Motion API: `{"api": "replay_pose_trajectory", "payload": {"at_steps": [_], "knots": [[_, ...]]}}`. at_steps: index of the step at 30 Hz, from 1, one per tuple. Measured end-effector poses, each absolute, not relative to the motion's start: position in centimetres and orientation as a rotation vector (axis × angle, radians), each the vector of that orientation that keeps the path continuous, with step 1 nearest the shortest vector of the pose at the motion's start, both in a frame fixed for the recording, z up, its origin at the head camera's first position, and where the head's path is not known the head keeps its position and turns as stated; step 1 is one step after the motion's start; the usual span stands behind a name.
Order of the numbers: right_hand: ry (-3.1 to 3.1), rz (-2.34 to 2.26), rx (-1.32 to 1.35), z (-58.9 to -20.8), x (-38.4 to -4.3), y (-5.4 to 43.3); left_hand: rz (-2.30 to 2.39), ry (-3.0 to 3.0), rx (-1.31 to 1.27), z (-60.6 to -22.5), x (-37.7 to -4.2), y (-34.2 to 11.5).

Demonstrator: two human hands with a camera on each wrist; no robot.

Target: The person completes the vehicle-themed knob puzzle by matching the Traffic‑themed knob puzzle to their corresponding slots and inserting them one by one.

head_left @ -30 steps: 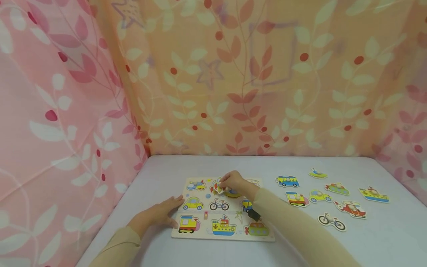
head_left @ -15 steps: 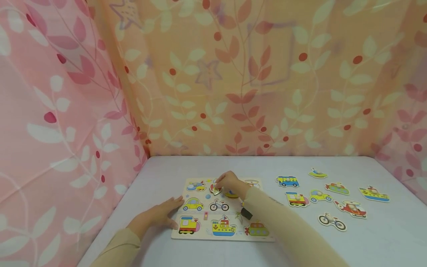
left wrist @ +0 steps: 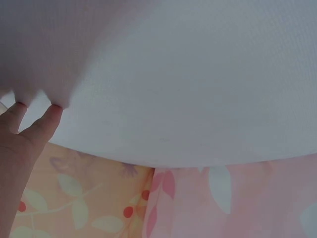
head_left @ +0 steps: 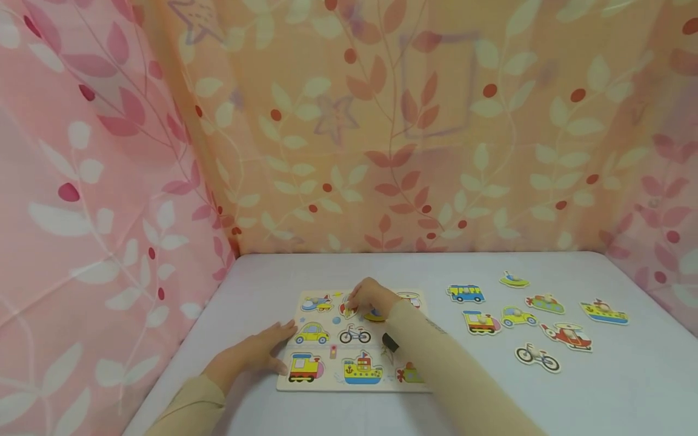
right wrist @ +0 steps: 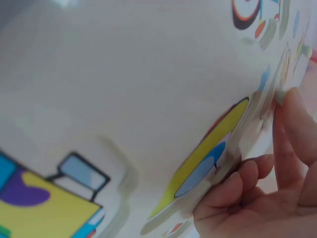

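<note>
So the right hand (head_left: 373, 295) has its grip pinched on a little red-and-white piece (head_left: 346, 307), top middle of the puzzle board (head_left: 327, 389). Can't tell which way it points, fingers hide most of it. Board's long axis runs left-right; left hand (head_left: 259, 351) sits loosely spread at its left edge.

In the head view, the right hand (head_left: 372, 295) covered much of the piece (head_left: 346, 309) at the board (head_left: 322, 388)'s twelve o'clock; the sleeve (head_left: 452, 357) hid part of the submarine picture (head_left: 408, 373) at five. The left wrist view's eight-o'clock edge cropped the left hand (left wrist: 27, 136).
</note>
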State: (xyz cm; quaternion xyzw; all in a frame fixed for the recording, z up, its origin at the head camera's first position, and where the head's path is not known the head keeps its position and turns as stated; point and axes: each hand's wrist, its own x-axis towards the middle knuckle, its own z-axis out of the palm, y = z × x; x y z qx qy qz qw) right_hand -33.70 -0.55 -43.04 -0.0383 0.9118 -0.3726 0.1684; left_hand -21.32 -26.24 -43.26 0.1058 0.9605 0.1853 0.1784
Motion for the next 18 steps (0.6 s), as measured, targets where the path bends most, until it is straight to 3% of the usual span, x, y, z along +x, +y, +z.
{"api": "replay_pose_trajectory", "payload": {"at_steps": [18], "knots": [[2.491, -1.216, -0.121, -43.46, -33.38, 0.08, 0.548, 2.713, 0.336, -43.20, -21.24, -26.37]]}}
